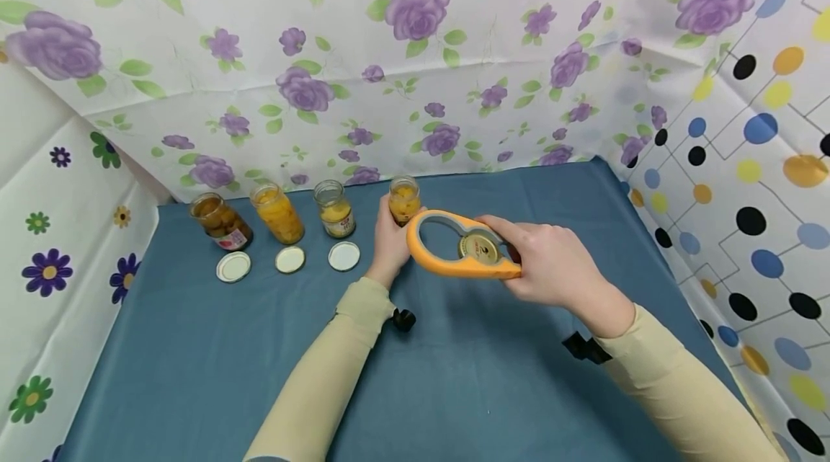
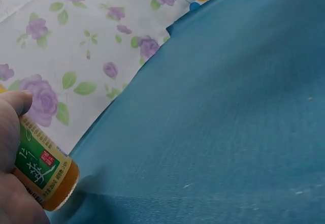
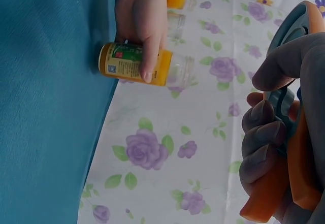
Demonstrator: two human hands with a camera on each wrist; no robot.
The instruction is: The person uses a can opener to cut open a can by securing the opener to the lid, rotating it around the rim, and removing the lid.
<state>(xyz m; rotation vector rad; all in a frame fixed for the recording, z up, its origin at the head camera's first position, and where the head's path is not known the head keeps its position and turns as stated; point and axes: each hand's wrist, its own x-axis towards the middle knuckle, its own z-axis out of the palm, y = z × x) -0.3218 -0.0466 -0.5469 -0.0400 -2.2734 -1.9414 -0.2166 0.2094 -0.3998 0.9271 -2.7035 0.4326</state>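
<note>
My left hand (image 1: pixel 389 244) grips a small glass jar (image 1: pixel 404 199) of yellow fruit pieces, its mouth uncovered. A green and cream label (image 2: pixel 36 155) shows on this jar in the left wrist view. To the right of it, my right hand (image 1: pixel 559 267) holds an orange jar opener (image 1: pixel 436 262) with a grey inner lining, raised above the table. A gold lid (image 1: pixel 478 249) sits inside the opener's loop, near the fingers. In the right wrist view the fingers (image 3: pixel 261 135) curl around the opener's handles; the lid is hidden there.
Left of my left hand stand three open jars: one with brown contents (image 1: pixel 223 223), one with yellow-orange contents (image 1: pixel 279 215) and a partly filled one (image 1: pixel 337 217). Before them lie three white lids (image 1: pixel 233 267). Flowered sheeting (image 1: pixel 415 87) rises behind the blue cloth (image 1: pixel 493 390).
</note>
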